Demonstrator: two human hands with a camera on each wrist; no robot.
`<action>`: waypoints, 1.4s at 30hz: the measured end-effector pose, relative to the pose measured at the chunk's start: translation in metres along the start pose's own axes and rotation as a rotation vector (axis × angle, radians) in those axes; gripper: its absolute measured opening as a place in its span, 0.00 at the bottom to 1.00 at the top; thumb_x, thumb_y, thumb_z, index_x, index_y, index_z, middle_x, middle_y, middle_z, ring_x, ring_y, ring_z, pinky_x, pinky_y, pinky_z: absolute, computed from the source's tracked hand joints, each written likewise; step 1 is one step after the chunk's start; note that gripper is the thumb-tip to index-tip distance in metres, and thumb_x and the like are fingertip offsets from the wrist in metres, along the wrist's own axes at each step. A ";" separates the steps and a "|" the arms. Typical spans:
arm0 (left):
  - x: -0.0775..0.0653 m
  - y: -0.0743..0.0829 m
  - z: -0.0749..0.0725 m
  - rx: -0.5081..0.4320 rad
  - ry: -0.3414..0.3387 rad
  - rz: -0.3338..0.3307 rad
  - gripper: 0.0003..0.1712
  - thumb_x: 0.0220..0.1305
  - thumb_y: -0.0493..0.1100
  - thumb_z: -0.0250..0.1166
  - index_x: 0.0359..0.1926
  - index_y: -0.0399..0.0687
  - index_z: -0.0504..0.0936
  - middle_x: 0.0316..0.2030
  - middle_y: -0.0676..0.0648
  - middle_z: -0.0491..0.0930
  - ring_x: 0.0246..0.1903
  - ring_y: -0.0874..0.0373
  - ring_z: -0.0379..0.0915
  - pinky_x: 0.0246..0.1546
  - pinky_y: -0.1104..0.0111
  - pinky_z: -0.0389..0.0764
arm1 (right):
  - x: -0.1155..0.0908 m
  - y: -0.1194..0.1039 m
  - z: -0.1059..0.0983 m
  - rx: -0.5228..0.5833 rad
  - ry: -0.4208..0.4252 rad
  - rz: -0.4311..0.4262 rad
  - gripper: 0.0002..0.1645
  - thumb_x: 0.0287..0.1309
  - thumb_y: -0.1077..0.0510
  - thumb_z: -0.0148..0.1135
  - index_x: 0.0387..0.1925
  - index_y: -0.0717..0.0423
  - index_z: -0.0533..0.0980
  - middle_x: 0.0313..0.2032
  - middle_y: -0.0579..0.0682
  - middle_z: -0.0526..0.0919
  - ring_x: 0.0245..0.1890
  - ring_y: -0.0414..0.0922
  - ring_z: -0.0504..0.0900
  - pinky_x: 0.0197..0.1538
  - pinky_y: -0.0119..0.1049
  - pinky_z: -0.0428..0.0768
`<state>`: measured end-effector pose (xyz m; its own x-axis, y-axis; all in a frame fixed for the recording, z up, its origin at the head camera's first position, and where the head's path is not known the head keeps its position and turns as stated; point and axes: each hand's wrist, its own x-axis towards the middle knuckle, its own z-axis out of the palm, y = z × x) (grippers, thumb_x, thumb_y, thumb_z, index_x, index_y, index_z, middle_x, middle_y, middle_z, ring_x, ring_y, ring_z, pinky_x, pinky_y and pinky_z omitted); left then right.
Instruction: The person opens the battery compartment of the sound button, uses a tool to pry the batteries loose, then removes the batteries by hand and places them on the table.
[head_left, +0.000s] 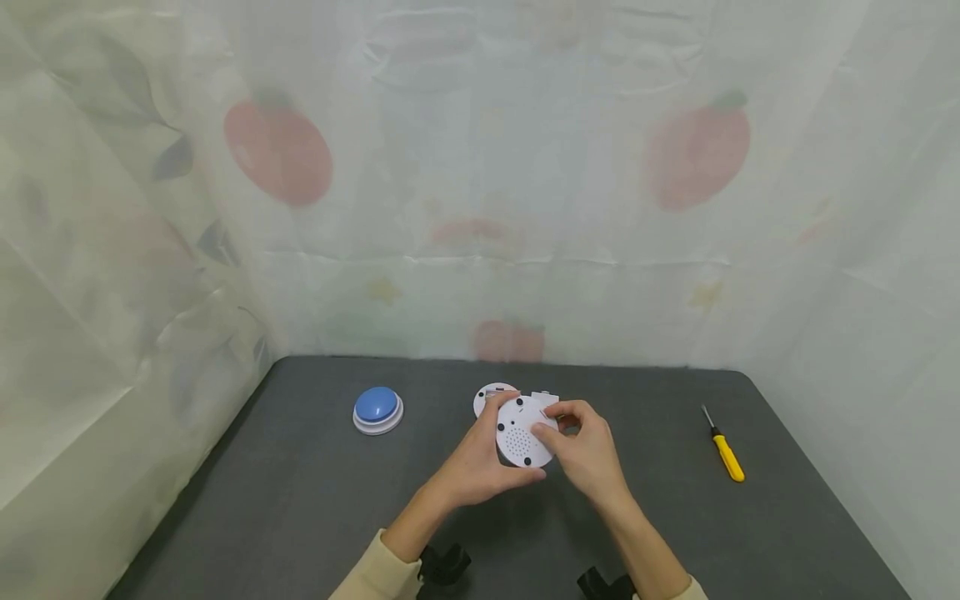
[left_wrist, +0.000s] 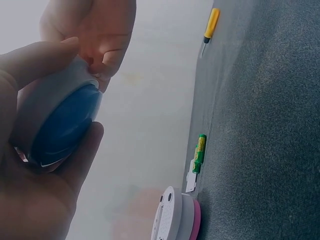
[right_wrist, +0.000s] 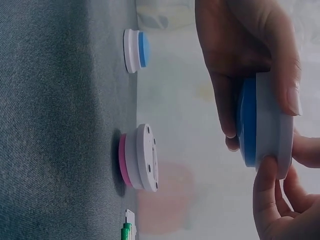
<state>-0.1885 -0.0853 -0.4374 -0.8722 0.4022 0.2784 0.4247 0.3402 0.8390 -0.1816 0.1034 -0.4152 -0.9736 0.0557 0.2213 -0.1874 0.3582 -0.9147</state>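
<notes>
My left hand (head_left: 480, 462) grips a round white push button (head_left: 517, 442) by its rim, raised above the table and turned over. Its white underside faces up, with a patch of small holes and dark round spots. The blue dome (right_wrist: 247, 122) points down, as the right wrist view shows. On the other side, my right hand (head_left: 592, 450) pinches the edge, thumb on the underside and fingertips at the rim. Beyond the hands, another white button (right_wrist: 135, 157) lies upside down on its pink dome, partly hidden in the head view.
A second blue-domed button (head_left: 377, 408) sits upright at the left of the dark table (head_left: 300, 500). To the right lies a yellow-handled screwdriver (head_left: 726, 454). Green batteries (left_wrist: 200, 150) and a small white plastic piece (left_wrist: 191, 181) lie near the pink button. A printed curtain (head_left: 480, 167) hangs behind.
</notes>
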 end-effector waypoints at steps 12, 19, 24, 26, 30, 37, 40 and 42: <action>0.001 -0.002 -0.002 -0.019 0.000 -0.023 0.60 0.50 0.54 0.82 0.76 0.59 0.52 0.55 0.53 0.74 0.46 0.61 0.76 0.48 0.65 0.77 | -0.002 0.003 0.002 -0.052 0.026 -0.151 0.17 0.53 0.64 0.78 0.43 0.58 0.79 0.41 0.51 0.78 0.41 0.46 0.76 0.37 0.31 0.78; 0.002 -0.003 -0.003 -0.063 0.001 -0.041 0.61 0.50 0.55 0.81 0.76 0.58 0.52 0.53 0.53 0.75 0.46 0.60 0.76 0.47 0.65 0.77 | -0.002 0.004 0.004 -0.043 0.036 -0.228 0.19 0.51 0.65 0.79 0.44 0.56 0.80 0.33 0.47 0.78 0.33 0.42 0.76 0.35 0.30 0.75; 0.003 -0.004 -0.003 -0.078 -0.002 -0.040 0.61 0.50 0.54 0.81 0.76 0.54 0.52 0.53 0.53 0.75 0.45 0.60 0.76 0.46 0.65 0.78 | -0.001 0.005 0.004 0.031 0.018 -0.236 0.17 0.54 0.66 0.76 0.45 0.57 0.80 0.32 0.48 0.77 0.30 0.42 0.73 0.34 0.29 0.72; 0.004 -0.004 -0.003 -0.080 0.005 -0.030 0.61 0.50 0.53 0.82 0.76 0.52 0.52 0.53 0.53 0.75 0.45 0.60 0.76 0.47 0.65 0.77 | 0.002 0.006 0.001 0.057 0.002 -0.232 0.16 0.56 0.66 0.75 0.45 0.57 0.80 0.33 0.49 0.79 0.30 0.43 0.74 0.34 0.29 0.72; 0.006 -0.005 -0.004 -0.083 0.017 -0.014 0.60 0.49 0.52 0.82 0.75 0.54 0.54 0.54 0.53 0.75 0.45 0.60 0.76 0.47 0.64 0.76 | 0.009 0.008 -0.007 0.076 -0.072 -0.214 0.14 0.60 0.65 0.71 0.47 0.56 0.80 0.34 0.51 0.81 0.31 0.43 0.77 0.34 0.31 0.77; 0.008 -0.006 -0.003 -0.085 -0.022 -0.031 0.60 0.50 0.53 0.82 0.76 0.58 0.53 0.54 0.55 0.76 0.46 0.61 0.76 0.49 0.65 0.76 | 0.015 0.017 -0.029 0.080 -0.189 -0.159 0.12 0.64 0.65 0.68 0.49 0.56 0.78 0.38 0.54 0.81 0.30 0.47 0.81 0.35 0.39 0.83; 0.008 -0.005 -0.002 -0.073 -0.034 -0.034 0.60 0.50 0.53 0.82 0.76 0.57 0.53 0.53 0.54 0.76 0.45 0.61 0.77 0.49 0.65 0.75 | 0.016 0.023 -0.038 0.073 -0.228 -0.157 0.12 0.65 0.65 0.67 0.49 0.57 0.78 0.39 0.55 0.81 0.29 0.48 0.82 0.36 0.42 0.84; 0.008 -0.005 -0.001 -0.070 -0.041 -0.030 0.60 0.50 0.53 0.82 0.76 0.57 0.53 0.53 0.54 0.76 0.45 0.61 0.76 0.49 0.65 0.75 | 0.018 0.026 -0.045 0.065 -0.256 -0.166 0.12 0.65 0.65 0.67 0.49 0.58 0.78 0.38 0.55 0.81 0.29 0.49 0.82 0.36 0.44 0.84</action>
<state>-0.1979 -0.0843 -0.4389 -0.8730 0.4278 0.2341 0.3790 0.2932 0.8777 -0.1983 0.1556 -0.4195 -0.9286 -0.2377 0.2849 -0.3467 0.2823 -0.8945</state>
